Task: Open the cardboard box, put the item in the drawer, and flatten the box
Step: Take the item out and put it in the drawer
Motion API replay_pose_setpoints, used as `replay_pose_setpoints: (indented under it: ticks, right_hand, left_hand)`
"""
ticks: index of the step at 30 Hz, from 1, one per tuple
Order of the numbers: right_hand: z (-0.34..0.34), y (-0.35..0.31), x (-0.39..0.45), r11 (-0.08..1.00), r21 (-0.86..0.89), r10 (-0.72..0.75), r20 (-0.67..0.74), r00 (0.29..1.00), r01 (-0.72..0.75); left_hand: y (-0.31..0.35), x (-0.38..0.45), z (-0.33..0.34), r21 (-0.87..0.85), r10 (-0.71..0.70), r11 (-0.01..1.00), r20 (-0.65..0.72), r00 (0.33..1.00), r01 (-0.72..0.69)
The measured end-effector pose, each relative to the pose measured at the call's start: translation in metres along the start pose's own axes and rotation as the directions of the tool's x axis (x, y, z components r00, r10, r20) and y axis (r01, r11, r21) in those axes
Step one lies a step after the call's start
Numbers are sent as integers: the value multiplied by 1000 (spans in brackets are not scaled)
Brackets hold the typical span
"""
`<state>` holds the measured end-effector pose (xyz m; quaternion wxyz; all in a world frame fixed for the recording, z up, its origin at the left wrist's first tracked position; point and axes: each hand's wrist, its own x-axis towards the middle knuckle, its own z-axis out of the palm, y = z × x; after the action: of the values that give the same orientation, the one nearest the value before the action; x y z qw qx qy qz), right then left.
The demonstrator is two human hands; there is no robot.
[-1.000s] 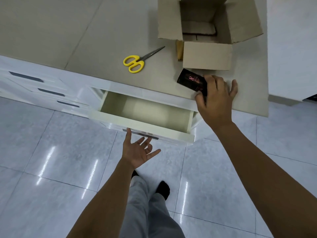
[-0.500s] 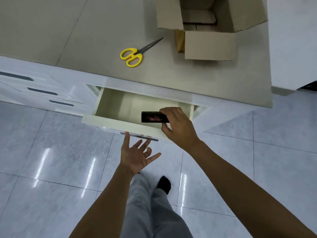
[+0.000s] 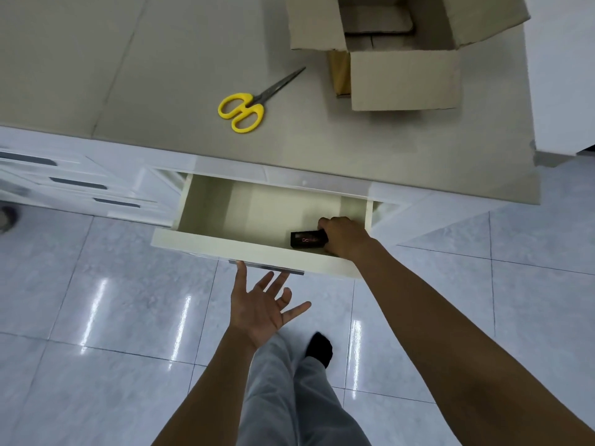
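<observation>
Cardboard box (image 3: 402,53) stands open on the worktop (image 3: 161,59) at one o'clock, scissors (image 3: 248,101) at eleven. Right hand (image 3: 344,236) grips the black item (image 3: 307,239) inside the open drawer (image 3: 251,252). Left hand (image 3: 260,307) spreads wide below the handle, holding nothing.

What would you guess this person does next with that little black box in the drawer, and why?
Probably let go and pull the right hand out. It grips the black item low inside the open drawer, near its front right corner, so placing looks nearly done.
</observation>
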<state>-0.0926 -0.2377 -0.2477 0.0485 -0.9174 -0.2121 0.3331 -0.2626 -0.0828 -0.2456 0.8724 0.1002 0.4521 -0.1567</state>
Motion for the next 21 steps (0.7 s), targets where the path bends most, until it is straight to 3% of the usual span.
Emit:
replay_pose_setpoints:
  ticks: [3,5,6,7,8,9,10,12,13,14,15,19,21]
  right_hand:
    - [-4,-2,-4,1000,0,3,28,1000,-3]
    - [-15,-8,-16,999,-16,-40,-10,999,40]
    - [-22,-13,-25,996,-31,-85,-57,995,83]
    - [-30,-20,-36,988,-36,-155,-133,979,151]
    - [-39,-27,-48,969,-30,-244,-236,941,244]
    - [-49,-35,-63,936,-37,-338,-362,869,349]
    - [-59,-41,-77,897,-68,-409,-505,760,437]
    - [-76,-49,-101,856,-174,-441,-737,512,486]
    - [-84,-49,-110,874,-206,-412,-795,445,440]
    - [-91,-47,-115,903,-222,-374,-826,421,367]
    - [-97,-43,-117,933,-224,-334,-830,447,281]
    - [-99,-18,-105,987,-161,-117,-662,740,12]
    - [-90,-10,-99,982,-188,-100,-612,785,-22]
  left_hand:
    - [-1,-3,5,131,78,989,-77,994,-68]
    - [-6,-6,7,392,297,897,-197,934,-202]
    - [-11,-11,6,606,491,747,-227,841,-273]
    - [-17,-17,2,805,685,507,-159,711,-308]
    - [-23,-24,-2,934,824,205,-4,567,-292]
    - [-29,-32,-4,969,874,-107,199,444,-223]
    - [-33,-40,-6,915,830,-371,404,385,-159]
    - [-36,-46,-12,672,590,-738,688,423,-63]
    - [-34,-44,-16,553,475,-832,742,473,-32]
    - [-31,-41,-20,470,398,-883,751,527,-2]
    - [-27,-39,-22,414,350,-910,740,574,21]
    - [-24,-32,-24,376,289,-925,604,743,54]
    - [-24,-32,-22,437,286,-899,544,789,25]
